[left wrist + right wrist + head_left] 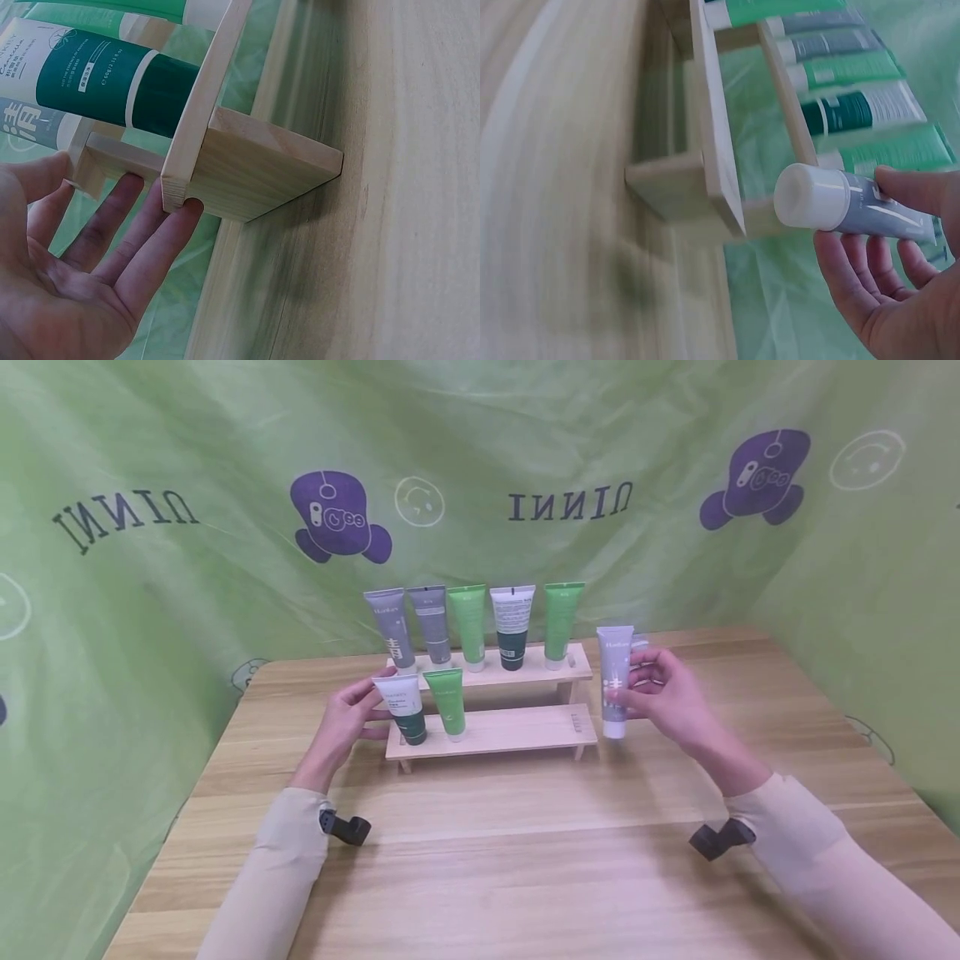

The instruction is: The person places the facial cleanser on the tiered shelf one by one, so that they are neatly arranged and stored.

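My right hand (pixel 667 693) holds a grey-purple squeeze tube (pixel 616 681) upright, white cap down, just right of a two-step wooden rack (pixel 525 727). The right wrist view shows the thumb and fingers pinching this tube (pixel 881 210) near its white cap (pixel 810 196). At the rack's left end is my left hand (pixel 341 727). In the left wrist view its loosely spread fingers (pixel 161 240) touch the end of the lower board (pixel 210 105). On that lower step stand a white and dark green tube (pixel 405 708) and a bright green tube (pixel 448 703).
Along the upper step stand several tubes: two grey-purple tubes (pixel 432 627), green ones (pixel 469 627) and a white and dark green one (pixel 513 627). The rack sits on a wood-grain table (pixel 510 877). A green printed cloth (pixel 465 435) hangs behind and at the sides.
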Demonstrator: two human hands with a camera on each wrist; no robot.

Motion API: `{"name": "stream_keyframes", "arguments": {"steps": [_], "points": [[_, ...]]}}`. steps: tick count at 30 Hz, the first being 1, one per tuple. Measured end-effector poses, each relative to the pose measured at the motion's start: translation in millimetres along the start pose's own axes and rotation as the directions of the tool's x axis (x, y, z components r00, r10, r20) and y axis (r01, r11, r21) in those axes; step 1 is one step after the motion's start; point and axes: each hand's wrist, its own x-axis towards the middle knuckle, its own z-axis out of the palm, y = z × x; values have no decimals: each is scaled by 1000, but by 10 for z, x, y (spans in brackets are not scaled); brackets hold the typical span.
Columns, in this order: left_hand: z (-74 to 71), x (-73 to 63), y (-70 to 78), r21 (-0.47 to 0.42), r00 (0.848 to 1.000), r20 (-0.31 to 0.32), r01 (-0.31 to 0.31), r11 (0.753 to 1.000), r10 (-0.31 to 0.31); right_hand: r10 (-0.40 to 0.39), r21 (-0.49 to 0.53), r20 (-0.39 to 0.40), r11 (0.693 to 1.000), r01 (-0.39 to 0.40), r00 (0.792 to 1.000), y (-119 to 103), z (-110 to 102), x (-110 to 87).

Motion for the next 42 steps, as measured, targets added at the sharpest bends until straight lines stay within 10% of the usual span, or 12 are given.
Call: {"name": "stream_keyframes", "arguments": {"steps": [14, 26, 42], "points": [[13, 18, -9, -7, 1000, 5, -18, 1000, 18, -129, 2, 22, 992, 129, 991, -15, 752, -79], [29, 10, -13, -21, 1000, -1, -12, 1000, 12, -329, 70, 0, 942, 328, 944, -23, 1186, 26], [18, 1, -14, -29, 1000, -7, -6, 1000, 6, -328, 96, -78, 938, 335, 941, 24, 1462, 90]]}}
